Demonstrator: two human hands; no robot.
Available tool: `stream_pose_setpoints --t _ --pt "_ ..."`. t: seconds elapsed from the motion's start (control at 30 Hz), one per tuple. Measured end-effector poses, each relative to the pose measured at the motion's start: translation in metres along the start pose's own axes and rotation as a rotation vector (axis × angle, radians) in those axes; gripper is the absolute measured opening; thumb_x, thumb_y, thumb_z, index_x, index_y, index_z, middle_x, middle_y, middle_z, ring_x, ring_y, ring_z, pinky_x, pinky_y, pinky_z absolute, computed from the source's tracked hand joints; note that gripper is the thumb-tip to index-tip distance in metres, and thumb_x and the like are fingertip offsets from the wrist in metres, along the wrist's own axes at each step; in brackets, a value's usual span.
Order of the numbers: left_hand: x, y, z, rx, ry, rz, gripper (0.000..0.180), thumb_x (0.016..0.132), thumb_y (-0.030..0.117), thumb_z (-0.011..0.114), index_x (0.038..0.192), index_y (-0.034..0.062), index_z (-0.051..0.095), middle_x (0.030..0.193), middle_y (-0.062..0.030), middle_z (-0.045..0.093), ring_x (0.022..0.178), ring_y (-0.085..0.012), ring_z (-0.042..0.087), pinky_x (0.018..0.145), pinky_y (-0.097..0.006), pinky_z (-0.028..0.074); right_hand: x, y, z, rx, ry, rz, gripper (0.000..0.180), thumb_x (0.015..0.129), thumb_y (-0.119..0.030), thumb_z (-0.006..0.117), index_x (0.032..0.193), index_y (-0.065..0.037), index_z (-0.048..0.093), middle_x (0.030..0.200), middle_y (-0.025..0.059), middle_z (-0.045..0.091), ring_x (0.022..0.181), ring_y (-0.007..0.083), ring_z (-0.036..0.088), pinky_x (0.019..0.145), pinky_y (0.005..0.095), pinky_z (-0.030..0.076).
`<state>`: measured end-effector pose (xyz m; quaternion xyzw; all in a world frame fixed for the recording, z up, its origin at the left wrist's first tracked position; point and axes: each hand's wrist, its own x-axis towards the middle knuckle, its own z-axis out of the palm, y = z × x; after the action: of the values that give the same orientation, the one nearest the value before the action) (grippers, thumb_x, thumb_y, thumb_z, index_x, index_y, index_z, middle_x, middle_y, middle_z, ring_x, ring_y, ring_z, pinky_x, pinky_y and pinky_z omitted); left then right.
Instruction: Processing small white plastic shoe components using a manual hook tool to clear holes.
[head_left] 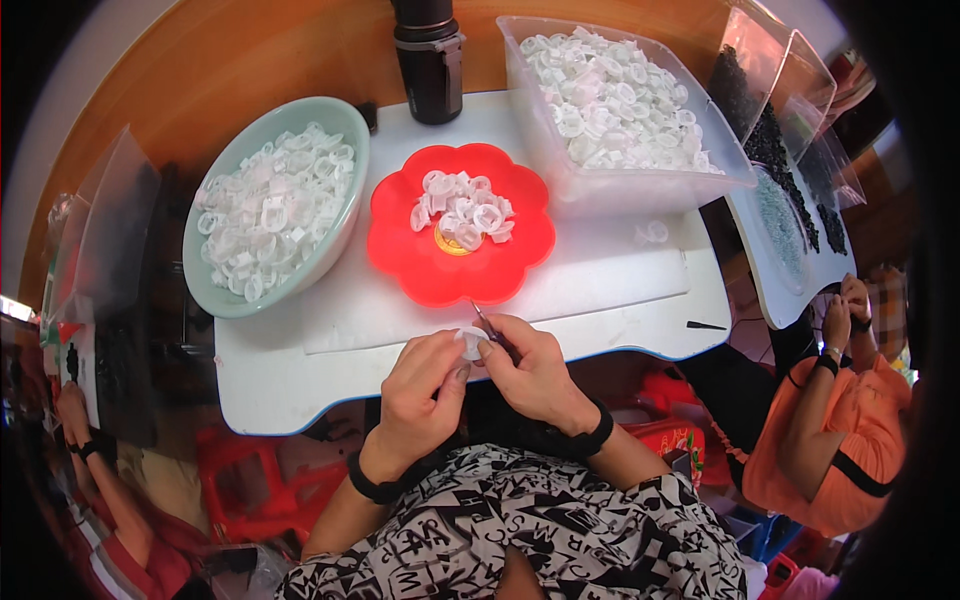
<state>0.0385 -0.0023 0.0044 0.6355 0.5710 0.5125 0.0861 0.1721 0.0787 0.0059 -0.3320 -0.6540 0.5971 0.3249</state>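
My left hand point(418, 395) pinches a small round white plastic part point(470, 345) above the near edge of the table. Between the thumb and fingers of my right hand point(540, 370) is a slim pointed tool point(482, 318); its exact kind is hard to make out. The two hands meet at the part, and the right thumb is close against it. Just beyond them lies a red flower-shaped dish point(400, 270) with a small heap of similar white parts point(465, 208).
A pale green basin point(357, 165) at left and a clear plastic bin point(640, 195) at back right hold many white parts. A black bottle point(428, 70) stands behind. One loose part point(652, 232) and a black sliver point(706, 325) lie on the white table point(270, 390). People sit both sides.
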Motion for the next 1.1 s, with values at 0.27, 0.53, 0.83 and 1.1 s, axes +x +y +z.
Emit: stream_pose_setpoints --t 0.27,0.53,0.83,1.1 --pt "-0.030 -0.029 -0.017 -0.689 -0.132 -0.598 0.035 0.092 0.007 0.053 0.125 -0.0026 0.050 0.113 -0.0111 0.061 0.100 -0.0151 0.058 0.087 -0.027 0.045 0.005 -0.015 0.014 -0.107 -0.253 0.051 0.022 0.085 -0.005 0.055 0.105 0.004 0.057 0.082 0.0113 0.063 0.070 0.0096 0.055 0.063 0.0256 0.046" --pt "-0.032 -0.050 -0.019 -0.984 0.111 -0.649 0.035 0.081 0.007 0.067 0.112 -0.0071 0.057 0.108 -0.0170 0.063 0.087 -0.0153 0.062 0.075 -0.024 0.051 0.002 -0.002 0.013 -0.409 -0.208 -0.198 0.029 0.084 -0.005 0.052 0.112 0.005 0.052 0.078 0.0224 0.059 0.069 0.0386 0.060 0.063 0.0412 0.048" --pt "-0.026 -0.050 -0.017 -1.046 0.116 -0.626 0.029 0.083 -0.001 0.063 0.112 -0.0051 0.058 0.108 -0.0130 0.062 0.091 -0.0154 0.061 0.078 -0.025 0.052 -0.005 0.003 0.014 -0.479 -0.393 -0.141 0.047 0.081 -0.001 0.050 0.127 0.004 0.042 0.074 0.0205 0.059 0.066 0.0364 0.060 0.060 0.0428 0.048" --pt "-0.029 -0.052 -0.015 -1.050 0.129 -0.610 0.029 0.082 0.003 0.064 0.109 -0.0057 0.058 0.109 -0.0193 0.061 0.089 -0.0186 0.062 0.075 -0.028 0.053 -0.002 0.001 0.014 -0.445 -0.421 -0.155 0.052 0.080 0.002 0.049 0.131 0.003 0.039 0.074 0.0205 0.058 0.067 0.0373 0.059 0.062 0.0425 0.048"
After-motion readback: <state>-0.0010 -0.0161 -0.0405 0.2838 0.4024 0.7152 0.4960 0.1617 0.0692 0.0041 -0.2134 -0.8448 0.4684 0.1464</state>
